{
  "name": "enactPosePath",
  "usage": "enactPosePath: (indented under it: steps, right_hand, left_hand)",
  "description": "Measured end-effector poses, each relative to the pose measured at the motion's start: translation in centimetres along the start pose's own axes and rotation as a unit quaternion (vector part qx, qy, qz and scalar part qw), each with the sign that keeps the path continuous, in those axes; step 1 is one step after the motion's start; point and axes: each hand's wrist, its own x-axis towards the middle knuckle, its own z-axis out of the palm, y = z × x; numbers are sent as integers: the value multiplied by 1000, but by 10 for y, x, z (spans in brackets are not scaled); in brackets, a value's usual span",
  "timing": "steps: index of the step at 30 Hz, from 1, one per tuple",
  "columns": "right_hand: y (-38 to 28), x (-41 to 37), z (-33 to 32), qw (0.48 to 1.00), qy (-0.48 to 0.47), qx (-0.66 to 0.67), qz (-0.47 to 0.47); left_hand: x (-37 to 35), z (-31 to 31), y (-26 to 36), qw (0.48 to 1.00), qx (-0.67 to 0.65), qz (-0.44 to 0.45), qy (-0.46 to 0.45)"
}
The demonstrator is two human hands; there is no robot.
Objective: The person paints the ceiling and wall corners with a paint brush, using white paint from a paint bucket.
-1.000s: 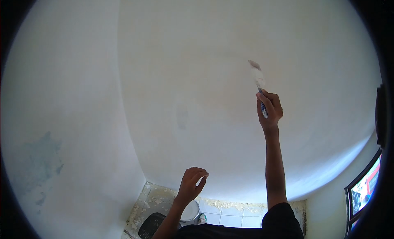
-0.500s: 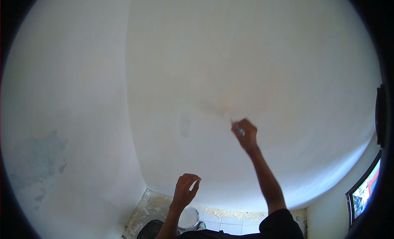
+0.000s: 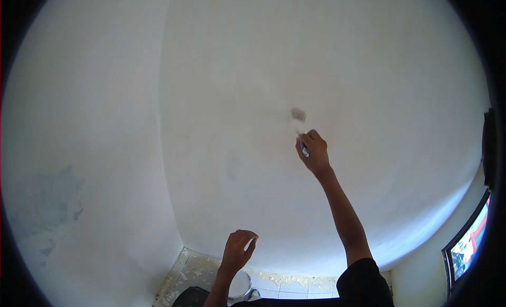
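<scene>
A paintbrush [image 3: 299, 115] is held in my right hand [image 3: 314, 151], its dark bristles up against the pale wall [image 3: 253, 75]. My fingers wrap round its handle, which shows below the thumb. My left hand [image 3: 239, 249] hangs lower down, in front of the wall's foot, its fingers curved with a gap between thumb and fingertips and nothing seen between them. Below and right of that hand stands a round white container [image 3: 241, 285], partly hidden by my left forearm.
A bluish-grey patch [image 3: 50, 201] marks the left wall. A black object [image 3: 191, 297] lies at the bottom beside the container. Floor tiles [image 3: 293, 287] with flaky residue run along the wall. At the right edge is a lit screen [image 3: 469, 246].
My right hand has moved up with the brush, and the bristles now show more clearly, higher on the wall. My left hand has dropped slightly.
</scene>
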Motion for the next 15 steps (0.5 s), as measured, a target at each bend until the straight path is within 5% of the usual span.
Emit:
enactPosePath:
  steps: [3, 5, 7, 11, 13, 15]
  right_hand:
    - [-10, 9, -23, 994, 4, 106, 9]
    - [-16, 33, -45, 914, 33, 309, 262]
    - [10, 56, -52, 954, 88, 216, 187]
    - [30, 94, -73, 933, 177, 236, 205]
    - [38, 100, -69, 927, 277, 241, 77]
    - [35, 95, -63, 920, 295, 245, 78]
  left_hand:
    - [-2, -1, 1, 1000, 8, -5, -2]
    - [-6, 0, 2, 1000, 8, -11, -6]
    - [-8, 4, 3, 1000, 8, -15, 4]
    - [-11, 10, 13, 1000, 20, -11, 3]
    - [-13, 14, 16, 1000, 11, -14, 1]
    - [-15, 15, 18, 1000, 10, -16, -1]
